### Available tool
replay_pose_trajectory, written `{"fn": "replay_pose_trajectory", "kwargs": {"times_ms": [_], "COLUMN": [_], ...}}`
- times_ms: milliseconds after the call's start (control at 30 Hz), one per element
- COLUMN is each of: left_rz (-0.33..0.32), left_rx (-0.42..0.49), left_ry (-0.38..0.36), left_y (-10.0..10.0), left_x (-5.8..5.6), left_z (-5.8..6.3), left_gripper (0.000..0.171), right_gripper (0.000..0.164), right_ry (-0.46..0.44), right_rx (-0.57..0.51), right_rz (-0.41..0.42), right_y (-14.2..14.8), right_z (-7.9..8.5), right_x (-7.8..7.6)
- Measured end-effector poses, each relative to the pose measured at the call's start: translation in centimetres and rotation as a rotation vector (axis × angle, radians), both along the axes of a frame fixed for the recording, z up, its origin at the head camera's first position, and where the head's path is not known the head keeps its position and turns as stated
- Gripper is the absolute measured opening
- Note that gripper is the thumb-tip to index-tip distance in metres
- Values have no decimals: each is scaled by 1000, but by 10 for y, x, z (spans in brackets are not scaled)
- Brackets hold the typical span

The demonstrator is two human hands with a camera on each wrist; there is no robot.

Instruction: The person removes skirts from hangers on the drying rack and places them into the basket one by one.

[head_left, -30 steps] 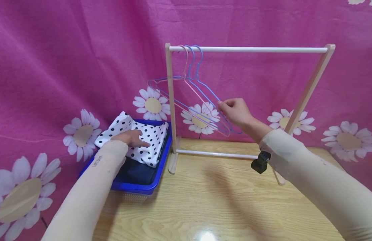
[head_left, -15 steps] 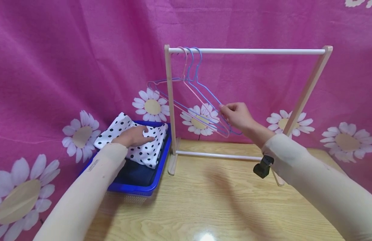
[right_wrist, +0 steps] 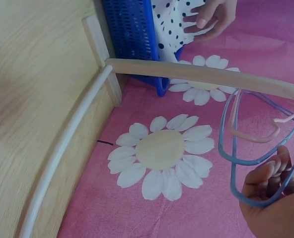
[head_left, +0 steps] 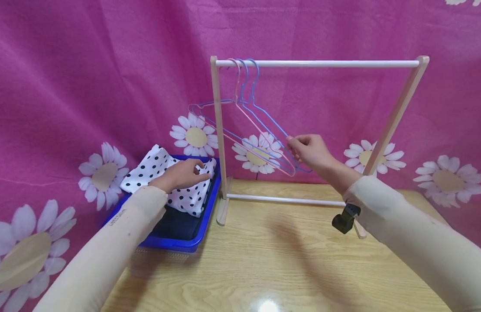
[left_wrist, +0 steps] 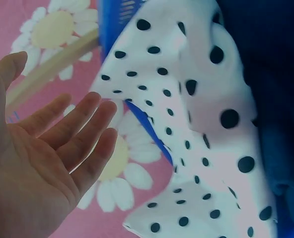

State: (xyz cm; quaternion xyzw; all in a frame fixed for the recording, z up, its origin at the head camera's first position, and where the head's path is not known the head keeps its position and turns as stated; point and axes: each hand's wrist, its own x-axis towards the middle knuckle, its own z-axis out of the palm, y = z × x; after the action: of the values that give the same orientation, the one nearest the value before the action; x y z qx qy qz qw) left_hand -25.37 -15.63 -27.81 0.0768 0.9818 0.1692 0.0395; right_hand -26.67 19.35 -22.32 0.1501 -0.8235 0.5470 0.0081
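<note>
In the head view my left hand (head_left: 183, 174) hovers over a white cloth with black polka dots (head_left: 190, 201), fingers relaxed and holding nothing. The left wrist view has that hand (left_wrist: 42, 163) beside the dotted cloth (left_wrist: 211, 99), its fingers apart and lightly bent. My right hand (head_left: 312, 151) pinches the sloping arm of the frontmost blue hanger (head_left: 277, 124), whose hook stays on the rail. Behind it hang a second blue hanger (head_left: 246, 78) and a pink hanger (head_left: 238, 76). In the right wrist view, fingers of the right hand (right_wrist: 273, 198) curl at the blue wire.
A wooden rack (head_left: 219, 130) with a white rail (head_left: 322, 63) stands on the wood-grain table (head_left: 244, 268). Left of it, a blue basket (head_left: 197, 245) holds the dotted cloth above dark fabric (head_left: 174, 223). A pink flowered curtain (head_left: 322, 26) hangs behind.
My left hand has moved right and slightly up across the dotted cloth. The right hand has shifted a little right and down in the picture, still at the front blue hanger.
</note>
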Motion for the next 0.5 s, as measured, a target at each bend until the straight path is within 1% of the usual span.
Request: {"fn": "replay_pose_trajectory", "kwargs": {"times_ms": [267, 500], "left_rz": [-56, -55], "left_rx": [17, 5], "left_ry": [24, 33], "left_y": [16, 21], "left_x": [4, 6], "left_z": [2, -1], "left_gripper": [57, 57], "right_gripper": [37, 32], "right_ry": [-6, -5], "right_rx": [4, -3], "right_rz": [5, 17], "right_y": [4, 7], "right_z": [-1, 1], "right_x": [0, 1]}}
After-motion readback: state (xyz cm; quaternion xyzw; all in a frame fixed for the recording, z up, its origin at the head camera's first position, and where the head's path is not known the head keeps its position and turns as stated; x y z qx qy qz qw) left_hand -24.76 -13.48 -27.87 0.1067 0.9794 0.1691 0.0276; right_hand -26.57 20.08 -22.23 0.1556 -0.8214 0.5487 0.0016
